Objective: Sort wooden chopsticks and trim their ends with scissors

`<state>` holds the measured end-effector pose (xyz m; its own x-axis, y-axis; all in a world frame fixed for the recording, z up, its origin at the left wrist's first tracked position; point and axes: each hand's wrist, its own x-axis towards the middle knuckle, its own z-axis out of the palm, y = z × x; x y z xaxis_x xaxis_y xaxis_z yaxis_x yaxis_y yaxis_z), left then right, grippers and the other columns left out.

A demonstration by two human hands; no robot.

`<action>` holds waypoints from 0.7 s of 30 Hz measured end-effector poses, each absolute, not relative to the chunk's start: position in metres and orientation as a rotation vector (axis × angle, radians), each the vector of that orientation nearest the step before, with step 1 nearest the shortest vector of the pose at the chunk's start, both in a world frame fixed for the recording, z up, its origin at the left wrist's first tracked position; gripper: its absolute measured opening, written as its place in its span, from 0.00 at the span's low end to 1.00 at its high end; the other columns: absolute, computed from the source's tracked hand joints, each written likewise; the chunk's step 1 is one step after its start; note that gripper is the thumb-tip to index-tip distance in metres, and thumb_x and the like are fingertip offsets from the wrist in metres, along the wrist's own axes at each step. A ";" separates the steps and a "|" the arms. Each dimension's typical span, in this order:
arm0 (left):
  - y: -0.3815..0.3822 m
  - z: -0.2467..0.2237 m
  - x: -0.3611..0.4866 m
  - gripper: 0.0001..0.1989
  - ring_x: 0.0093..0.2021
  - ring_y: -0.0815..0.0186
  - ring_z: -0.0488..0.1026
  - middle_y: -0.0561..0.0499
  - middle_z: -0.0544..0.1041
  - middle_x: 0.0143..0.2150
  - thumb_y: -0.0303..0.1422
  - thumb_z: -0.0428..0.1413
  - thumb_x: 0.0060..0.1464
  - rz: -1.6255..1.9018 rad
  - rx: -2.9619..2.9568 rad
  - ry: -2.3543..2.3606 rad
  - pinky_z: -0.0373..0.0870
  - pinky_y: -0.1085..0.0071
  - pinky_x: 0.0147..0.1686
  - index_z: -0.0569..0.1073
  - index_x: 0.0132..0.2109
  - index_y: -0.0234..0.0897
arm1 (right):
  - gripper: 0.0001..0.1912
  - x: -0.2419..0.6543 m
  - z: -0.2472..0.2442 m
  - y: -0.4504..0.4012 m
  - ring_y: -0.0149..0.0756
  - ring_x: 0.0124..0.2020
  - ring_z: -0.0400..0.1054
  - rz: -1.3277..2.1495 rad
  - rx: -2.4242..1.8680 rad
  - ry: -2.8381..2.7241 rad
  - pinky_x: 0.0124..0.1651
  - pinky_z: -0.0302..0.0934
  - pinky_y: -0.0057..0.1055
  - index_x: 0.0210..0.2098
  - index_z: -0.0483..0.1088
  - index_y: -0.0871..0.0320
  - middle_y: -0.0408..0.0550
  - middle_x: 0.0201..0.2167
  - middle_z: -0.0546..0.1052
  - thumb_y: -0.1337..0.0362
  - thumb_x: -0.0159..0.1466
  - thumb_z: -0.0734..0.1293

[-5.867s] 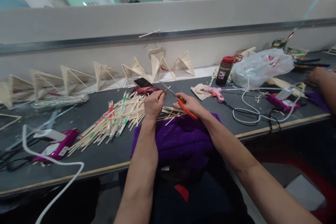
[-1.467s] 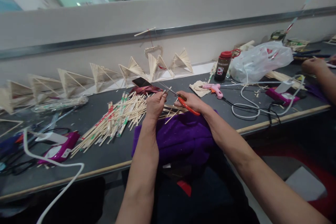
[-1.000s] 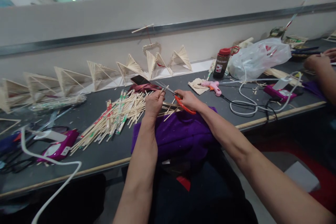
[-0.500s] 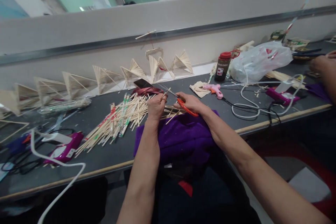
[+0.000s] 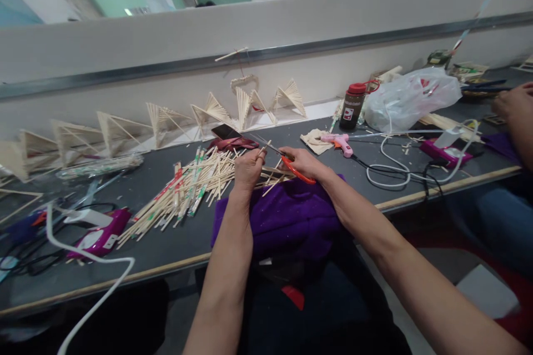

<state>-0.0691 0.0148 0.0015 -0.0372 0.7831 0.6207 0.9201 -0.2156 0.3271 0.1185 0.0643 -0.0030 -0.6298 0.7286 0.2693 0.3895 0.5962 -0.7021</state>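
My right hand (image 5: 303, 163) is closed round the orange handles of a pair of scissors (image 5: 300, 173), whose blades point up and left toward my other hand. In a closed grip, my left hand (image 5: 249, 167) holds a thin wooden stick (image 5: 268, 145); its tip shows by the blades. Most of the stick is hidden by the fingers. Beneath both wrists lies a purple cloth (image 5: 287, 216) at the table's edge. Loose chopstick-like sticks (image 5: 216, 175), some in paper or plastic sleeves, are heaped left of my left hand.
Fan-shaped stick models (image 5: 210, 111) line the wall. A pink glue gun (image 5: 339, 143) rests on a cloth, near a red-capped bottle (image 5: 353, 105) and a plastic bag (image 5: 414, 97). Magenta power strips (image 5: 102, 236) with cables lie on both sides. Another person's hand (image 5: 514, 102) is far right.
My hands, the scissors and the stick stay almost in place. The view has shifted very slightly, and more of the co-worker's leg shows at the right.
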 end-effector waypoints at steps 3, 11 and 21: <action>0.016 0.000 -0.070 0.16 0.24 0.69 0.67 0.52 0.72 0.22 0.37 0.46 0.57 -1.116 -2.043 -1.860 0.57 0.73 0.28 0.70 0.24 0.38 | 0.22 0.114 -0.004 0.063 0.33 0.34 0.65 0.762 -0.934 -2.267 0.38 0.56 0.26 0.50 0.67 0.57 0.44 0.38 0.75 0.64 0.55 0.62; 0.019 0.000 -0.070 0.11 0.25 0.68 0.68 0.53 0.74 0.24 0.36 0.49 0.54 -1.173 -2.029 -1.912 0.58 0.73 0.28 0.72 0.28 0.38 | 0.20 0.110 -0.008 0.063 0.32 0.29 0.65 0.607 -1.027 -2.272 0.33 0.55 0.25 0.47 0.69 0.55 0.45 0.33 0.76 0.63 0.55 0.61; 0.016 0.001 -0.072 0.11 0.26 0.70 0.67 0.54 0.74 0.25 0.35 0.50 0.54 -1.241 -2.005 -1.924 0.59 0.74 0.29 0.72 0.29 0.38 | 0.31 0.116 -0.006 0.066 0.36 0.35 0.68 0.632 -1.087 -2.372 0.35 0.55 0.26 0.54 0.61 0.51 0.44 0.37 0.75 0.46 0.54 0.64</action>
